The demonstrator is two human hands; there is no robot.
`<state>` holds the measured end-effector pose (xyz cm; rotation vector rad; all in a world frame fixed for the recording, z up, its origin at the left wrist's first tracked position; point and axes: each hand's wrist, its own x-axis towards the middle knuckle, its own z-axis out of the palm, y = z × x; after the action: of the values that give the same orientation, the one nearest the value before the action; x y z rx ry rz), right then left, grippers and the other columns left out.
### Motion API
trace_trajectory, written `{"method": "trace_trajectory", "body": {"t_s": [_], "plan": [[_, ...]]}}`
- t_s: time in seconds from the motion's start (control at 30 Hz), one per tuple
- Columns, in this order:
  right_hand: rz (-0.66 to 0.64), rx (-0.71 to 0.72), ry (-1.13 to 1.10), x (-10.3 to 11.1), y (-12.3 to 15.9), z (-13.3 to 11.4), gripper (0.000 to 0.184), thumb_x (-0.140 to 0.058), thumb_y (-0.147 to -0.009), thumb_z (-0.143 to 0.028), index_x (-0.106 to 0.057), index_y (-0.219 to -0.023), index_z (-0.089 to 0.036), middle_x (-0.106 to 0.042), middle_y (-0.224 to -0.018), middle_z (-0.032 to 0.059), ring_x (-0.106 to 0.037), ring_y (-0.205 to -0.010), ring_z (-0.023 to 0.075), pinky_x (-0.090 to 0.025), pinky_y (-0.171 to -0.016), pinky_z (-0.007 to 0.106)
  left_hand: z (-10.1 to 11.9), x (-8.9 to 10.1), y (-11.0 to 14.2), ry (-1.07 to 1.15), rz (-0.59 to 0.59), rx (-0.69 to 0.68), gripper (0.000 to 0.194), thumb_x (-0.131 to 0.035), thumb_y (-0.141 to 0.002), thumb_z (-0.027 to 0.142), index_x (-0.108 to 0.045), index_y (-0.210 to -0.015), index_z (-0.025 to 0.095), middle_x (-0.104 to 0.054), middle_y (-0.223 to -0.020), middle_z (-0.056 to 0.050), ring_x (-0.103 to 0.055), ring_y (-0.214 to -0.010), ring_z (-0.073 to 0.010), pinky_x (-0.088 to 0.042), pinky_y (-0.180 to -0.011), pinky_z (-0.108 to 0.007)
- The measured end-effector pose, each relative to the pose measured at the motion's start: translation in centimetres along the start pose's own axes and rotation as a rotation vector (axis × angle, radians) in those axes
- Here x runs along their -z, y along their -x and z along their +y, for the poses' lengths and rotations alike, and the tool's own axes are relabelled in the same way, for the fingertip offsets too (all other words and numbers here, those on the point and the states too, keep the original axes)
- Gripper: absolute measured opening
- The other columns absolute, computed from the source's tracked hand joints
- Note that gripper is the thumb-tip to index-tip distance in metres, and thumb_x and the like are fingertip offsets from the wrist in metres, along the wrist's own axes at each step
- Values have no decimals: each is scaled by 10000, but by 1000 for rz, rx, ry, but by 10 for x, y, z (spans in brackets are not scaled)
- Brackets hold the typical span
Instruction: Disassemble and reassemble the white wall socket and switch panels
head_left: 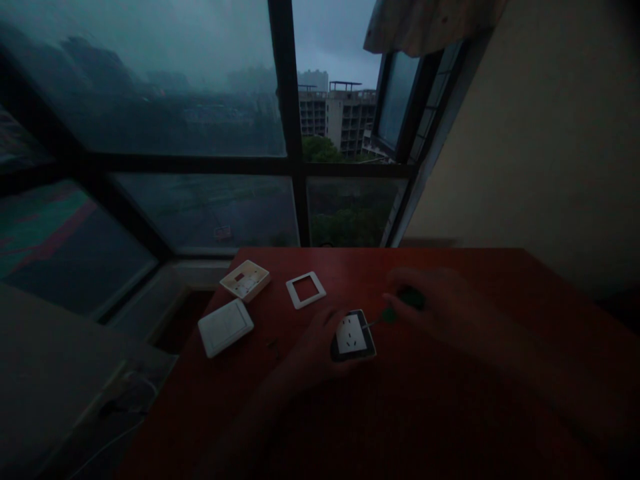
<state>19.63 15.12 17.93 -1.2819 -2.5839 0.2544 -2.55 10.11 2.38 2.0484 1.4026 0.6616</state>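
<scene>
My left hand is closed around the left side of a wall socket, which has a white face with slots and a dark surround. From the right, my right hand grips a screwdriver with a green handle. The thin shaft points left and its tip meets the right edge of the socket's white face. Beyond the left hand lies a square white frame with an open middle. Dim light hides the finer detail of the fingers.
At the table's left side sit an open white back box and a white switch plate. Small dark pieces, perhaps screws, lie near my left forearm. The red table meets a window behind and a wall to the right.
</scene>
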Motion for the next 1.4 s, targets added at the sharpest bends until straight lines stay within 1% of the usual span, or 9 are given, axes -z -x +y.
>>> {"method": "trace_trajectory", "body": {"t_s": [0.13, 0.23, 0.47, 0.73, 0.87, 1.03, 1.17, 1.27, 1.4], "plan": [[-11, 29, 59, 6, -10, -10, 166, -520, -868, -266, -644, -784, -196, -685, -745, 18, -603, -644, 150, -364, -571, 264, 0, 0, -1, 11, 2, -16, 889, -793, -651, 327, -347, -1413, 219, -360, -1442, -133, -357, -1327, -329, -326, -1099, -456], [12, 41, 80, 10, -12, -10, 155, -522, -855, -240, -629, -751, -200, -679, -712, 15, -587, -609, 145, -327, -541, 266, 0, 0, -1, 29, 6, -29, 890, -796, -649, 324, -346, -1412, 230, -369, -1434, -123, -371, -1316, -320, -333, -1093, -447], [9, 27, 105, 8, -8, -6, 126, -522, -853, -236, -615, -776, -202, -679, -731, 20, -600, -629, 157, -340, -555, 266, 0, 0, -1, 21, -14, 0, 907, -804, -637, 343, -349, -1411, 215, -356, -1445, -142, -348, -1329, -344, -324, -1090, -476], [47, 5, 38, 11, -8, -4, 153, -514, -868, -276, -614, -780, -200, -674, -716, 13, -611, -633, 159, -366, -561, 263, 2, 2, -1, 31, -7, -28, 882, -793, -653, 341, -349, -1408, 232, -361, -1437, -122, -363, -1318, -327, -339, -1085, -446], [32, 3, 41, 9, -8, -5, 152, -513, -866, -269, -621, -781, -203, -675, -711, 8, -613, -625, 155, -364, -554, 261, 1, 0, -1, 28, 3, -26, 885, -796, -654, 336, -345, -1408, 235, -373, -1425, -120, -378, -1309, -313, -338, -1087, -440], [25, -7, 52, 6, -9, -6, 130, -530, -854, -256, -618, -774, -202, -680, -723, 10, -609, -624, 152, -359, -553, 261, -3, -2, -1, 26, 4, -21, 903, -799, -646, 338, -340, -1416, 228, -357, -1439, -132, -364, -1319, -332, -327, -1091, -464], [8, -3, 67, 7, -10, -6, 142, -521, -859, -259, -622, -775, -203, -682, -736, 14, -610, -639, 154, -363, -566, 265, -3, -2, -1, 19, 2, -30, 890, -784, -665, 366, -335, -1417, 210, -350, -1441, -144, -357, -1323, -330, -335, -1087, -462], [-14, -19, 110, 8, -12, -8, 178, -497, -872, -289, -624, -774, -210, -685, -741, 20, -613, -634, 162, -361, -555, 271, -1, -1, -1, 22, 0, -35, 880, -788, -659, 362, -351, -1407, 206, -357, -1438, -141, -370, -1316, -322, -339, -1088, -447], [-52, -118, 344, 8, -16, -19, 367, -378, -919, -428, -647, -809, -204, -687, -737, 82, -639, -641, 225, -377, -541, 307, -1, -1, -1, 10, 9, -22, 891, -795, -647, 345, -356, -1410, 206, -357, -1442, -138, -360, -1322, -332, -330, -1094, -451]]}}
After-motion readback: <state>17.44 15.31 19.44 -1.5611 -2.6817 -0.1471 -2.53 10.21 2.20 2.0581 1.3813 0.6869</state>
